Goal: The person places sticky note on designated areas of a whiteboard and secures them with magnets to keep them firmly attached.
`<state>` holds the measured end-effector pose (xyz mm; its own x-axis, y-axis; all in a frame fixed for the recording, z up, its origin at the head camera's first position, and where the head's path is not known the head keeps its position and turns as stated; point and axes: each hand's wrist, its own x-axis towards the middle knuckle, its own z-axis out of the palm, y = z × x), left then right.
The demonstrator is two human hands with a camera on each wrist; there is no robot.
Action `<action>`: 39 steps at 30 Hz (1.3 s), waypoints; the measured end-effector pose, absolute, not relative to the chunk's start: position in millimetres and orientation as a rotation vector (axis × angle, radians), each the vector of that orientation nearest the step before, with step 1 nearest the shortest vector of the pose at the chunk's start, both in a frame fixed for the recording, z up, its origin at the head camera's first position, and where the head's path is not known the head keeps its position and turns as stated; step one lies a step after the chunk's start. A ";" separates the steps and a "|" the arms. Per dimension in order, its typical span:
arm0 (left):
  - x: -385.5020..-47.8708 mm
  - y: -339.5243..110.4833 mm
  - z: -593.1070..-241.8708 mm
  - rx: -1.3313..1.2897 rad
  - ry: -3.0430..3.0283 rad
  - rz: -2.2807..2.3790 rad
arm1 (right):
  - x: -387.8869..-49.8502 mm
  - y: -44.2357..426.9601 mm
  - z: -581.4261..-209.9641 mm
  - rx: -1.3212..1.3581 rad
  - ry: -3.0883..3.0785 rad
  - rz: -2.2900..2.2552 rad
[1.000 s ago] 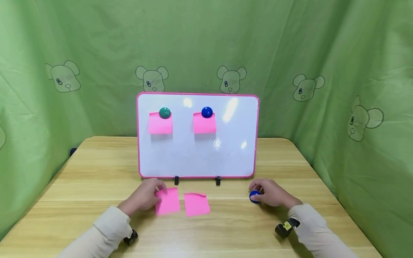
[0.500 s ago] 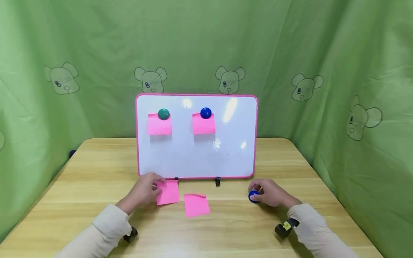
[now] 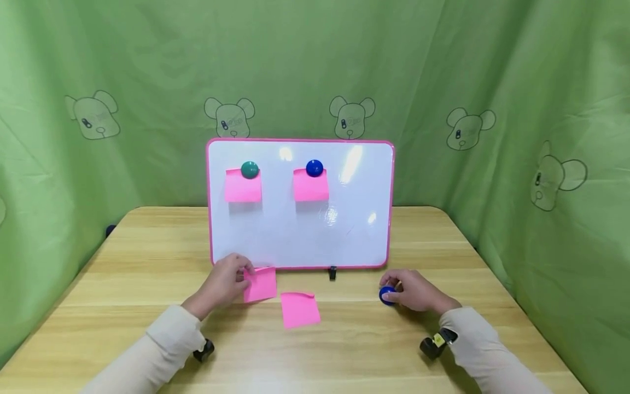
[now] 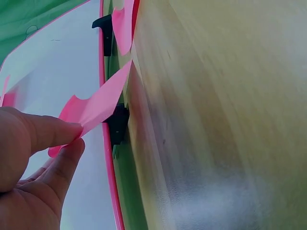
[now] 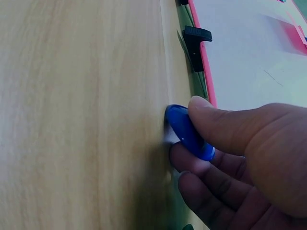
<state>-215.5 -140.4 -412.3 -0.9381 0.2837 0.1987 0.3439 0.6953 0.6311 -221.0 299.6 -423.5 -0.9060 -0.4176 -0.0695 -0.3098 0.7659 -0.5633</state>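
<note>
Paper (image 4: 100,106) juts from left grip (image 3: 223,282), blue magnet (image 5: 183,128) from right grip (image 3: 417,291).

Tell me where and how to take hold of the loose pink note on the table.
Pinch the loose pink note by its far edge, probably best from the whiteboard side: that edge curls up, while the near edge looks flat on the table.

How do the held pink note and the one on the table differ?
The held note is pinched in the left grip; the loose note lies on the table. The held note is tilted up, while the loose note lies mostly flat. The held note is nearer the whiteboard than the loose note. Both are pink and roughly square.
</note>
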 end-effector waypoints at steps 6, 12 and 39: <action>-218.1 -139.5 -412.1 -0.528 -2.815 -1.066 | -222.1 301.0 -423.1 -0.566 2.760 -0.862; -217.1 -140.0 -414.0 -0.515 -2.827 -1.072 | -221.2 300.4 -424.5 -0.529 2.748 -0.883; -220.7 -123.7 -401.6 -0.609 -2.793 -1.021 | -222.5 304.1 -418.8 -0.588 2.785 -0.912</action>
<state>-220.7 -123.7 -401.6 -0.9141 0.3328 0.2317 0.4037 0.6941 0.5960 -222.5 304.1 -418.8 -0.9115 -0.4108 -0.0222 -0.3181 0.7381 -0.5950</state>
